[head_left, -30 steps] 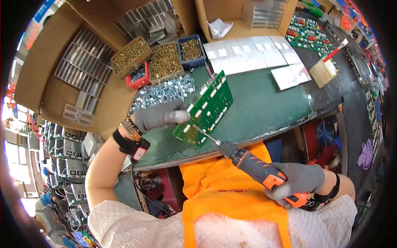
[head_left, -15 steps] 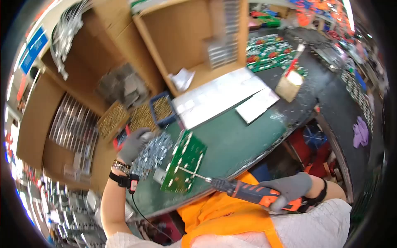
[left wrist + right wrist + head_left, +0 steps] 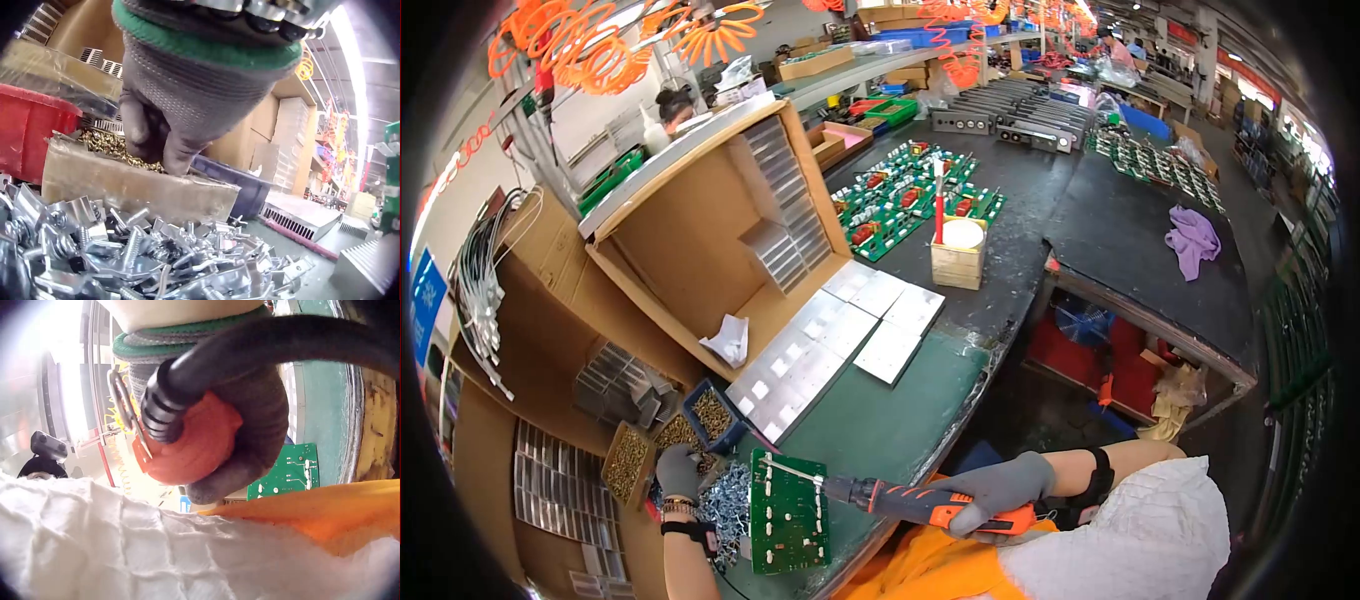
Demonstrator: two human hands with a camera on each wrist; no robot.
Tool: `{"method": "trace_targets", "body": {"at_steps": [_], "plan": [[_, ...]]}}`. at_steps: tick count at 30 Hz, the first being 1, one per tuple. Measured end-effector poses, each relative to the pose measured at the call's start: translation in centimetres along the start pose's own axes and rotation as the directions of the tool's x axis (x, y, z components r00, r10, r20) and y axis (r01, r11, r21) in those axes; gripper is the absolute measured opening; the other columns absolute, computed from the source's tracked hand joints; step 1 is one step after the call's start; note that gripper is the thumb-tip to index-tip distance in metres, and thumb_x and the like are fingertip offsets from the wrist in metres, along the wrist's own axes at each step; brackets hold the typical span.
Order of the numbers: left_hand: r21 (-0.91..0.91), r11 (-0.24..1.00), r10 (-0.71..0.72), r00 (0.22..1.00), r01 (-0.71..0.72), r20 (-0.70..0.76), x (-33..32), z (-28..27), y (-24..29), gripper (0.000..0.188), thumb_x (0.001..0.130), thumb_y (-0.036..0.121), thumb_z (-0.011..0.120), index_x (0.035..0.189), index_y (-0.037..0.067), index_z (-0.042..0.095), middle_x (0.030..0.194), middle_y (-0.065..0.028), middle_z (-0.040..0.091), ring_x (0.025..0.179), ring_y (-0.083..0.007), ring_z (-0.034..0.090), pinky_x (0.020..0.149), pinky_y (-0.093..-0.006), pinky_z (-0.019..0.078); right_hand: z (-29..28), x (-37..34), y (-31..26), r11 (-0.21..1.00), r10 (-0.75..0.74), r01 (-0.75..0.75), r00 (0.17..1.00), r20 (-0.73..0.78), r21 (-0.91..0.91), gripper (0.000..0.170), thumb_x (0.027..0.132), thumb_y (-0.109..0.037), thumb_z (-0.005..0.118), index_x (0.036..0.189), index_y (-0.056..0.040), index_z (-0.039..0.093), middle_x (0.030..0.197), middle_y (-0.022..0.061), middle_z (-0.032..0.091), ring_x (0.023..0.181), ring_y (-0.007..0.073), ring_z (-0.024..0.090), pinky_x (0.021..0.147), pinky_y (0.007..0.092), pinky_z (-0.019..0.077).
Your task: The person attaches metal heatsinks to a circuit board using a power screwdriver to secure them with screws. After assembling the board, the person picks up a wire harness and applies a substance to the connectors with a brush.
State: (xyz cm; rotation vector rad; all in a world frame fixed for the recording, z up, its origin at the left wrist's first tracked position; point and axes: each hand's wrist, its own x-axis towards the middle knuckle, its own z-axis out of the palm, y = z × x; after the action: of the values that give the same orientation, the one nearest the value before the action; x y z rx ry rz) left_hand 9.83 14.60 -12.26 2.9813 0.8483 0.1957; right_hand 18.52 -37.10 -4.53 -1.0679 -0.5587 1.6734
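My gloved left hand (image 3: 679,472) reaches into a box (image 3: 137,190) of small brass-coloured screws (image 3: 111,144), its fingers bent downward. In the left wrist view some fingertips sink behind the box wall. With my gloved right hand (image 3: 1008,490) I grip an orange and black electric screwdriver (image 3: 895,502) by its rear end. Its long bit points left and overlaps the upper part of a green circuit board (image 3: 792,530) in the head view. White parts and solder spots dot the board's face. Metal clips with screws (image 3: 144,256) lie heaped before the box.
Other screw bins, one blue (image 3: 713,413) and one red (image 3: 34,131), flank the box. Silvery plates (image 3: 805,355) lie on the green bench beyond the board. A large carton (image 3: 690,260) of heatsinks stands behind. Populated boards (image 3: 905,195) sit farther off.
My left hand has left the board, passed over the clips and gone into the screw box. The head view has swung to the right. My right hand still grips the screwdriver.
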Motion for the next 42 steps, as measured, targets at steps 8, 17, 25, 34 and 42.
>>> {"method": "trace_targets", "body": {"at_steps": [8,17,25,34,42], "plan": [[-0.963,0.264,-0.165,0.98,-0.063,-0.109,-3.5,-6.0,2.5,0.013,0.085,0.012,0.064,0.088,-0.001,0.062,0.071,-0.0028,0.06,0.062,-0.0092,0.054,0.055,-0.024,0.0422,0.5,1.5,-1.3,0.983,-0.16,0.163,0.986,-0.047,0.082,0.049,0.078,-0.024,0.071,0.114,-0.0066,0.042,0.084,0.0059,0.053,0.061,0.0129,0.056,0.053,0.0267,0.0473],[-0.967,0.186,-0.013,0.984,0.175,0.175,-14.1,-14.3,13.0,0.032,0.097,0.032,0.054,0.093,0.001,0.056,0.064,0.0015,0.048,0.054,-0.0052,0.039,0.05,-0.0187,0.0291,2.3,3.9,-1.9,0.841,-0.238,0.217,0.971,0.022,-0.496,0.079,0.072,-0.03,0.077,0.133,-0.0026,0.036,0.102,0.0081,0.057,0.094,0.0179,0.054,0.082,0.0312,0.0456],[-0.981,0.084,-0.032,0.984,0.176,0.174,-15.3,-14.3,14.1,0.03,0.099,0.03,0.052,0.081,0.006,0.051,0.063,0.0024,0.044,0.052,-0.0053,0.036,0.049,-0.0198,0.0286,2.0,4.1,-1.2,0.687,-0.323,0.221,0.946,-0.018,-0.692,0.076,0.068,-0.03,0.082,0.129,-0.002,0.045,0.115,0.0122,0.061,0.108,0.0215,0.055,0.091,0.0359,0.0447],[-0.994,-0.058,-0.283,0.953,0.095,0.108,-14.4,-12.0,14.9,0.028,0.1,0.029,0.05,0.081,0.007,0.051,0.062,0.0029,0.043,0.051,-0.0054,0.036,0.047,-0.0187,0.028,1.2,3.7,-0.4,0.734,-0.324,0.269,0.946,0.026,-0.623,0.066,0.069,-0.024,0.081,0.122,-0.0032,0.048,0.105,0.0073,0.06,0.1,0.0173,0.055,0.087,0.0326,0.045],[-0.933,0.271,-0.038,0.971,0.238,0.236,-14.9,-15.6,13.8,0.02,0.086,0.016,0.056,0.074,0.0,0.056,0.059,-0.0024,0.053,0.044,-0.0073,0.043,0.042,-0.0221,0.0327,0.6,2.5,-1.9,0.774,-0.094,0.071,0.996,-0.003,-0.629,0.088,0.07,-0.035,0.078,0.138,-0.0005,0.033,0.105,0.0111,0.058,0.093,0.0204,0.057,0.084,0.0306,0.0469]]}}
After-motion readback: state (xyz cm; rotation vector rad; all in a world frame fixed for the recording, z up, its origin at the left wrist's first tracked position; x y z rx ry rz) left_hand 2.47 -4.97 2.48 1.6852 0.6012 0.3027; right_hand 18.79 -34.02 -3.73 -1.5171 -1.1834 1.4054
